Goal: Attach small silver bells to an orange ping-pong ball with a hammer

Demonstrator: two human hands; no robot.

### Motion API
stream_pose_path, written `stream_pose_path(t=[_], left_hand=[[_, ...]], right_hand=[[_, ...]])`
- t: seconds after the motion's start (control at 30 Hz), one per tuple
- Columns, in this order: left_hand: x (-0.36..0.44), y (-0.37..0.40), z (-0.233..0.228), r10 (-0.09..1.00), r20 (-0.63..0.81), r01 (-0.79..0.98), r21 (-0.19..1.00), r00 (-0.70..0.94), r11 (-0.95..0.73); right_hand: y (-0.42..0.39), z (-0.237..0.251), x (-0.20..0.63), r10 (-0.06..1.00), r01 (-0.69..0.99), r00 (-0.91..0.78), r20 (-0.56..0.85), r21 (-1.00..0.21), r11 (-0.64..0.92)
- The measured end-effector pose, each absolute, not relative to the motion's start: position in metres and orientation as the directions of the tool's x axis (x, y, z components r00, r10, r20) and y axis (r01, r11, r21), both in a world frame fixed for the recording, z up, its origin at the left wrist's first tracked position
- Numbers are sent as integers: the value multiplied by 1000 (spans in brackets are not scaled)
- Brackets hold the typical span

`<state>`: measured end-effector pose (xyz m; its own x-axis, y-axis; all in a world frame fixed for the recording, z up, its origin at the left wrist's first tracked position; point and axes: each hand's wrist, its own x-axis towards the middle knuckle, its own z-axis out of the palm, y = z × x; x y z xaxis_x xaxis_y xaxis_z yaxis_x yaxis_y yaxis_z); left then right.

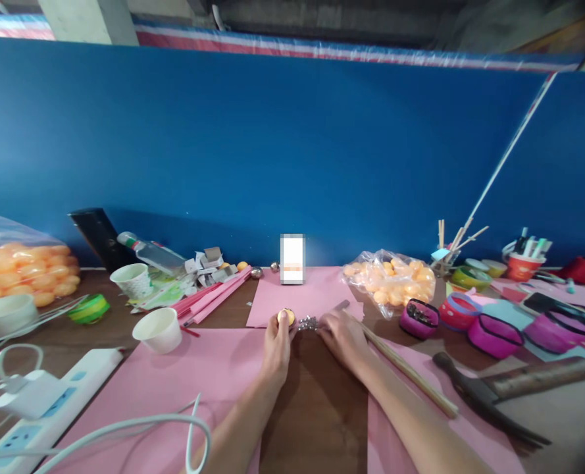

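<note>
The left hand [277,345] pinches a small yellow ball [286,317] near the middle of the table [316,395], toward its back edge. The right hand [341,336] pinches a shiny metal piece [308,322] just beside the ball. Hold the ball still and keep the piece lined up. No writing can be read.

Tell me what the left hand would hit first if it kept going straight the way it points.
The left hand points away from the person, toward the blue wall. Just past the yellow ball it holds lies bare pink paper, then probably the small blurred upright card near the wall, though depth is hard to judge.
</note>
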<state>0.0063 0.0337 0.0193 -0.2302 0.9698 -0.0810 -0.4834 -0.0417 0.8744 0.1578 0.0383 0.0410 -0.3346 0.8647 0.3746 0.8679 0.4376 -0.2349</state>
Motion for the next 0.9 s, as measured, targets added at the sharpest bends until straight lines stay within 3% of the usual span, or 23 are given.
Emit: stream_pose_path(t=[0.4,0.73,0.9], left_hand=[[6,32,20,977,-118,-438,898,-179,29],[1,38,15,979,-124,-615,789,-161,-2],[1,34,19,979,-115,-618,786,-168,-14]], right_hand=[[42,35,152,870,895,-340,357,-161,416],[42,33,158,855,822,-240,461,-372,431],[42,35,165,864,835,-249,439,-355,421]])
